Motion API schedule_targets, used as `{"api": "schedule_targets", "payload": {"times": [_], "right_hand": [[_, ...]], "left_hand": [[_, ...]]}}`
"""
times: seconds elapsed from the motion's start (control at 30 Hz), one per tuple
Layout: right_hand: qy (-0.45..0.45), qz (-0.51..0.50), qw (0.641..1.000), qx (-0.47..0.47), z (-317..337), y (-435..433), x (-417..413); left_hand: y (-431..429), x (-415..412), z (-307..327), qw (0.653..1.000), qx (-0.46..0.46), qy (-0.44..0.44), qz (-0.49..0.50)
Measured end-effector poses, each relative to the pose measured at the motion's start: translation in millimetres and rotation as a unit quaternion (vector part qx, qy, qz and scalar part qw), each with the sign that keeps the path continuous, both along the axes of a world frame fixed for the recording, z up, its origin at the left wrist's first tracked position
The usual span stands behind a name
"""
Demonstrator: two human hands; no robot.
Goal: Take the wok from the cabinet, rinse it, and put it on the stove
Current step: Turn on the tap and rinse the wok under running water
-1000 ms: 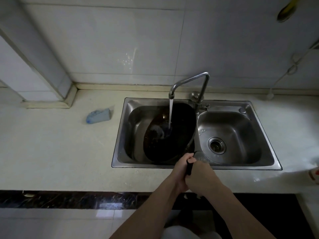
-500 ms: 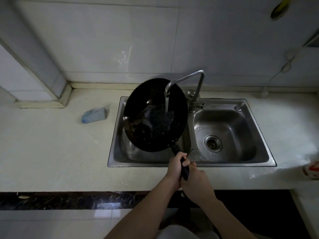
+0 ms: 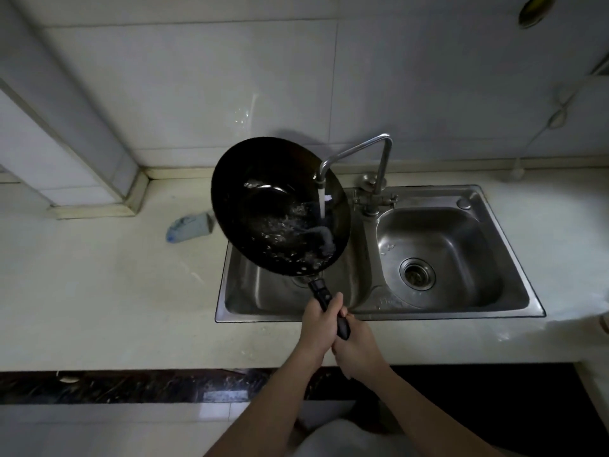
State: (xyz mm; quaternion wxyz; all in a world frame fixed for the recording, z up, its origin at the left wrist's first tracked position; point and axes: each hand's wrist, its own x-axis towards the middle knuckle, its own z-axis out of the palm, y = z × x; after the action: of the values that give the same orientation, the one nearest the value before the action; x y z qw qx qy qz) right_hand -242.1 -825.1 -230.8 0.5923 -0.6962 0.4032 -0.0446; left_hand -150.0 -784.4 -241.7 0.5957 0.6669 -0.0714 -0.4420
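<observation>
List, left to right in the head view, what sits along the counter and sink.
blue cloth → wok → drain of the right basin

wok (image 3: 263, 209): black all over, handle too, with white glints where it is wet
sink (image 3: 428, 316): silver-grey steel
tap (image 3: 356, 150): silver
bench (image 3: 99, 291): pale cream, plain
bench edge (image 3: 148, 385): dark, almost black, with pale marble veins
wall (image 3: 197, 94): white tiles, thin grey joints
cloth (image 3: 189, 226): grey-blue, a brighter blue spot at one end
floor (image 3: 99, 430): glossy white tiles
</observation>
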Motion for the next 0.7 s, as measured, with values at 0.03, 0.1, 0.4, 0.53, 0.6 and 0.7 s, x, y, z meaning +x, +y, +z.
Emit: {"api": "schedule_targets", "payload": {"times": [0.03,0.1,0.4,0.53,0.6,0.7], "right_hand": [[-0.007,-0.007,0.999,0.035,1.6,4.1,1.1],[-0.02,-0.012,0.995,0.093,6.7,9.2,2.5],[0.025,-0.035,0.971,0.236,45.5,1.9,12.9],[0.123,0.013,0.981,0.15,64.8,-20.4,25.1],[0.164,0.045,0.98,0.1,68.2,-28.2,28.6],[0.24,0.12,0.963,-0.012,66.9,-31.2,26.8]], "left_hand": [[4.2,1.0,-0.3,1.0,0.012,-0.016,-0.006],[10.1,1.6,0.5,0.999,0.033,-0.033,-0.011],[0.2,9.6,13.6,0.985,0.042,0.163,0.037],[-4.0,10.0,20.4,0.962,0.002,0.269,0.045],[-3.6,7.1,21.0,0.947,-0.028,0.317,0.033],[-5.8,0.5,19.2,0.929,-0.038,0.368,0.011]]}}
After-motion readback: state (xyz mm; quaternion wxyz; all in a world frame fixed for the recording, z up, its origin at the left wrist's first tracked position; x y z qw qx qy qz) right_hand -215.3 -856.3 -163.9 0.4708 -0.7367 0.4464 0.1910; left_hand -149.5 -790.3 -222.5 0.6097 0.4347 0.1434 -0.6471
